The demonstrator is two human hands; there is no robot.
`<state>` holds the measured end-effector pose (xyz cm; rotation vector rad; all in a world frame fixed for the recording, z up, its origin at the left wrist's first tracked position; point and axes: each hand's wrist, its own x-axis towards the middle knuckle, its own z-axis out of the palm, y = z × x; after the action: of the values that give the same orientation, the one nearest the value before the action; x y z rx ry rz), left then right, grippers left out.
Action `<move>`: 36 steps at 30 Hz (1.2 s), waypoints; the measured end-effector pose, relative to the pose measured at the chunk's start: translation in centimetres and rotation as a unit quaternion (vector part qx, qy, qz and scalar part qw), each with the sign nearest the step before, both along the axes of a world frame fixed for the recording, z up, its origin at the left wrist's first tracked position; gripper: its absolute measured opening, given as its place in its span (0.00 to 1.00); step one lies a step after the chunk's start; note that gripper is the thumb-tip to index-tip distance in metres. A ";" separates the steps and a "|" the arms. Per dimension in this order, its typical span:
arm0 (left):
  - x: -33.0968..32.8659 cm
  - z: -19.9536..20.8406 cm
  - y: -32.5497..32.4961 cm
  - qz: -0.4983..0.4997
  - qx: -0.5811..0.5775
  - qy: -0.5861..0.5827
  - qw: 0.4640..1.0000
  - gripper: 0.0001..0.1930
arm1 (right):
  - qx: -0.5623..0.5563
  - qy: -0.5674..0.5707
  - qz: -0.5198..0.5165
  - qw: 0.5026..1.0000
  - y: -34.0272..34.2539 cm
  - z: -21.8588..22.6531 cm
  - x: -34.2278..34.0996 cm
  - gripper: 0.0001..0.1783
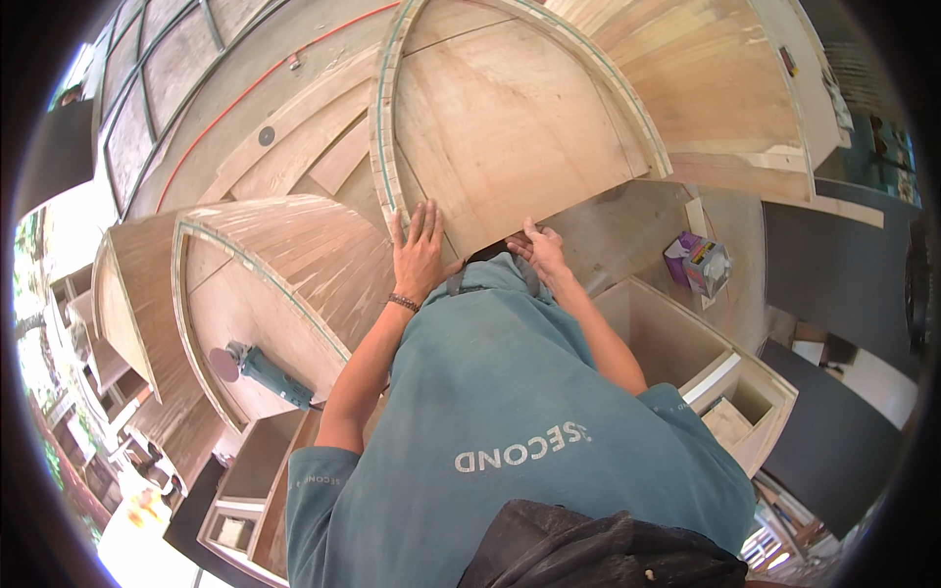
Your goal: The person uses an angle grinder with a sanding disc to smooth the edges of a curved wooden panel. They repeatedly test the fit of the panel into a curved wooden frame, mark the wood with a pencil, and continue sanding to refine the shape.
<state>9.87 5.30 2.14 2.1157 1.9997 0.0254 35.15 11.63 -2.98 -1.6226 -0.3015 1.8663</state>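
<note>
A large pointed-arch plywood panel (510, 118) with a curved, layered rim (385, 127) lies in front of me. A teal line runs along that rim. My left hand (420, 253) rests flat at the rim's near left end, fingers stretched out. By the panel's straight near edge is my right hand (541, 253), its thumb raised against the edge and its fingers loosely apart. Neither hand visibly holds a tool. To the left, an angle grinder (274, 377) with a round sanding disc lies on a second arched plywood piece (221, 304).
Another curved plywood shell (716, 88) stands at the far right. A purple and grey box (698, 263) sits on the floor to my right, near an open wooden cabinet (676, 333). Wooden strips (294, 147) and a red hose (235, 103) lie at the far left.
</note>
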 end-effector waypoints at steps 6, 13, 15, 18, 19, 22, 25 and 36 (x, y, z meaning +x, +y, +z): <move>0.0 -0.2 0.2 -0.011 0.008 -0.001 1.000 0.54 | -0.006 0.015 -0.015 1.000 -0.1 -0.3 0.1 0.20; 0.1 -0.5 0.2 -0.017 0.000 0.017 1.000 0.56 | -0.018 -0.002 -0.007 1.000 -0.3 -0.6 0.2 0.20; 0.2 -0.4 0.2 -0.018 -0.010 0.024 0.999 0.57 | -0.009 0.006 -0.006 1.000 -0.3 -0.6 0.2 0.20; 0.1 -0.4 0.2 -0.018 -0.020 0.025 0.999 0.58 | -0.008 -0.001 -0.004 1.000 -0.3 -0.5 0.1 0.20; 0.1 -0.5 0.1 -0.017 -0.023 0.023 0.999 0.58 | -0.009 0.001 -0.003 1.000 -0.3 -0.5 0.1 0.20; 0.0 -0.6 0.1 -0.018 -0.024 0.024 0.999 0.58 | -0.009 0.004 -0.005 1.000 -0.3 -0.5 0.1 0.20; 0.1 -0.6 0.1 -0.018 -0.020 0.026 0.999 0.58 | -0.009 0.004 -0.008 1.000 -0.4 -0.6 0.1 0.20; 0.3 0.0 0.5 -0.019 -0.010 0.025 0.999 0.57 | -0.002 0.012 -0.026 1.000 -0.2 -0.4 0.1 0.20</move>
<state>10.16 5.80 2.14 2.1626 1.9781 -0.0547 35.27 11.42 -3.39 -1.5954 -0.2425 1.8458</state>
